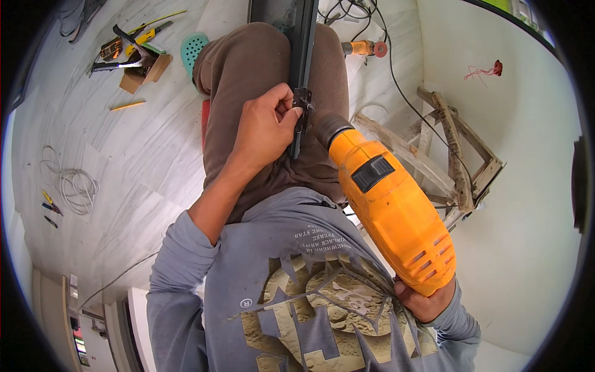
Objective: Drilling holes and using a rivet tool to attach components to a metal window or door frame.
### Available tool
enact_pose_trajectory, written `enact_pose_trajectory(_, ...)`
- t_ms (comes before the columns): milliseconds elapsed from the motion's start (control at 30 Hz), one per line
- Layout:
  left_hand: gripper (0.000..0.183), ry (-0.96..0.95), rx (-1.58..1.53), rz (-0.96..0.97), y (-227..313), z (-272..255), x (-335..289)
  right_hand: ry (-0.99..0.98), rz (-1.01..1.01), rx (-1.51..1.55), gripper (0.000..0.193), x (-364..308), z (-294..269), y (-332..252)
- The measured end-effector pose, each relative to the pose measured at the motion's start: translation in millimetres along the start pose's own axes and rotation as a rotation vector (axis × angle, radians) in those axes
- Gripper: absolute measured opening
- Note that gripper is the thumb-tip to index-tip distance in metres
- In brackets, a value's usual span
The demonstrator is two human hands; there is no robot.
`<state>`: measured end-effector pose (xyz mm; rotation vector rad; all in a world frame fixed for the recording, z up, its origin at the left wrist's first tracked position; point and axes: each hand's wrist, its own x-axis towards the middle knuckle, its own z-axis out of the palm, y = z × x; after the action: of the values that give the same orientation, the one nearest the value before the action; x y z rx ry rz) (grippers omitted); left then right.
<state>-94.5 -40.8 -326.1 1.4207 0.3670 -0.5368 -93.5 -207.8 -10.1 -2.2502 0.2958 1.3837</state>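
Note:
My left hand [265,127] is closed, thumb and finger pinching a small black metal bracket [302,102] against a long dark metal bar [302,56]. The bar lies lengthwise over my lap, between my thighs. An orange power drill [396,211] slants up from the lower right, with its dark chuck [333,129] toward the bracket. Its tip is at or very close to the bracket; whether it touches I cannot tell. My right hand [427,301] is wrapped round the drill at its rear underside. The drill body hides most of those fingers and the handle.
On the tiled floor at left are a hammer [139,57], a yellow cutter [141,42], a small cardboard box [145,74], a pencil [128,106] and a coiled cable [79,191]. At right stand an orange angle grinder [364,48], a wooden frame [455,149] and a black cord [403,93].

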Motion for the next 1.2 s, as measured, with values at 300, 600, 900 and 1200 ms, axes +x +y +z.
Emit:
enact_pose_trajectory(300, 0.014, 0.0, 0.006, 0.009, 2, 1, 1, 0.098, 0.154, 0.116, 0.027, -11, 10, 10)
enact_pose_trajectory(600, 0.013, -0.008, 0.048, 0.026, 0, 1, 2, 0.112, 0.127, 0.302, 0.034, -5, 10, 7)
enact_pose_trajectory(900, 0.013, -0.025, 0.119, 0.048, -3, -3, 6, 0.087, 0.188, 0.184, 0.035, -14, -1, 13)
enact_pose_trajectory(1200, 0.015, -0.027, 0.009, 0.037, -3, -5, 5, 0.196, -0.067, 0.959, 0.066, -31, 4, 40)
